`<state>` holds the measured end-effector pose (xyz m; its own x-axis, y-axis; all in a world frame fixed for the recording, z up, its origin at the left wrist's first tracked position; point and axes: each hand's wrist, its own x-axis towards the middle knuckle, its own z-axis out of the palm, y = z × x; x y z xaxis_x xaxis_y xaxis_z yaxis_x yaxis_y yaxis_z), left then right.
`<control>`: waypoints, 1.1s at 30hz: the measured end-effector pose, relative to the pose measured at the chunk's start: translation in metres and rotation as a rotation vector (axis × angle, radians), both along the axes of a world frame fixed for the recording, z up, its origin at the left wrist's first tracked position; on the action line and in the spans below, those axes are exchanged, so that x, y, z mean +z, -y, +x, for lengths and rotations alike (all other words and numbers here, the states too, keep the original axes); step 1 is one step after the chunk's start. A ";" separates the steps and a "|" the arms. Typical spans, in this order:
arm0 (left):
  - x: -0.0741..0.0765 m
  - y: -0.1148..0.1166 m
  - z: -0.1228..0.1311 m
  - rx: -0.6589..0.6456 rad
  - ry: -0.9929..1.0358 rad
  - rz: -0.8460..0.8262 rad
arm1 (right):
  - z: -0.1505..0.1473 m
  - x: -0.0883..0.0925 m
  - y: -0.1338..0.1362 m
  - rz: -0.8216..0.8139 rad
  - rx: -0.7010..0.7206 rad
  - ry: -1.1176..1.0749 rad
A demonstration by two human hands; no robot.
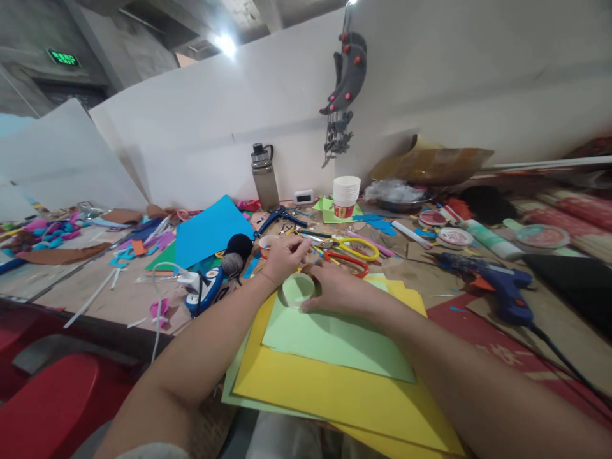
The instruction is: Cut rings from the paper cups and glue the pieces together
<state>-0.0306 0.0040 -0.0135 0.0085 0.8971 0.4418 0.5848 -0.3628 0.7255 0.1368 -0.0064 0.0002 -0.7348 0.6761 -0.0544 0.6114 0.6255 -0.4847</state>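
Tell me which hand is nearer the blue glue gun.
Right. The right hand rests against the white ring on the green paper, the glue gun off to its right; the left hand sits beyond the ring, farther left.

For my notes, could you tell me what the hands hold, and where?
The right hand steadies a ring-shaped roll by its right rim; what the left hand holds is unclear.

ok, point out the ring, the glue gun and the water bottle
ring (296, 304): head view, near rim.
glue gun (502, 288): head view, blue body.
water bottle (265, 185): head view, middle of the body.
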 end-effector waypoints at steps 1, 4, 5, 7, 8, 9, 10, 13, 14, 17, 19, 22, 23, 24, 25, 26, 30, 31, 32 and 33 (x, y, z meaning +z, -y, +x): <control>-0.001 -0.001 0.000 -0.004 0.014 -0.007 | 0.000 0.000 0.000 -0.001 0.000 -0.007; -0.004 -0.004 -0.001 -0.007 0.087 -0.015 | 0.002 -0.002 -0.001 -0.022 0.007 -0.020; -0.005 -0.005 -0.001 -0.008 0.116 -0.015 | 0.003 -0.002 -0.002 -0.027 0.011 -0.023; -0.006 -0.007 -0.001 -0.028 0.171 -0.021 | 0.003 -0.003 -0.003 -0.025 0.020 -0.029; -0.005 -0.007 -0.001 -0.038 0.199 -0.027 | 0.003 -0.003 -0.003 -0.020 0.024 -0.032; -0.004 -0.008 -0.001 -0.043 0.226 -0.032 | 0.003 -0.004 -0.004 -0.015 0.023 -0.032; -0.002 -0.008 -0.001 -0.043 0.253 -0.034 | 0.003 -0.004 -0.004 -0.013 0.021 -0.029; 0.002 -0.009 -0.002 -0.019 0.338 -0.034 | 0.002 -0.006 -0.004 -0.016 0.010 -0.023; 0.003 -0.009 -0.002 -0.006 0.367 -0.034 | 0.002 -0.006 -0.004 -0.013 0.005 -0.021; 0.003 -0.006 0.001 0.022 0.412 -0.045 | 0.001 -0.006 -0.003 -0.008 -0.013 -0.026; 0.001 -0.005 0.004 0.019 0.366 -0.080 | 0.001 -0.007 -0.003 -0.023 -0.004 -0.047; 0.005 -0.007 0.002 0.047 0.237 -0.061 | 0.001 -0.008 -0.003 -0.018 0.005 -0.061; 0.009 -0.009 -0.002 0.080 0.169 -0.036 | 0.001 -0.008 -0.003 -0.013 0.003 -0.058; 0.014 -0.011 -0.007 0.134 0.094 -0.007 | 0.001 -0.009 -0.003 -0.011 0.002 -0.057; 0.019 -0.013 -0.015 0.181 0.015 0.018 | 0.001 -0.009 -0.004 -0.014 0.004 -0.061; 0.025 -0.015 -0.023 0.216 -0.094 0.033 | 0.001 -0.009 -0.004 -0.021 0.011 -0.070; 0.035 -0.013 -0.053 0.316 -0.409 -0.122 | 0.002 -0.010 -0.004 -0.034 0.013 -0.116; 0.035 -0.011 -0.057 0.301 -0.460 -0.180 | 0.002 -0.010 -0.003 -0.035 0.007 -0.119; 0.033 -0.009 -0.061 0.305 -0.497 -0.230 | 0.002 -0.009 -0.003 -0.039 0.000 -0.120; 0.031 -0.007 -0.063 0.296 -0.532 -0.276 | 0.002 -0.008 -0.002 -0.045 -0.008 -0.119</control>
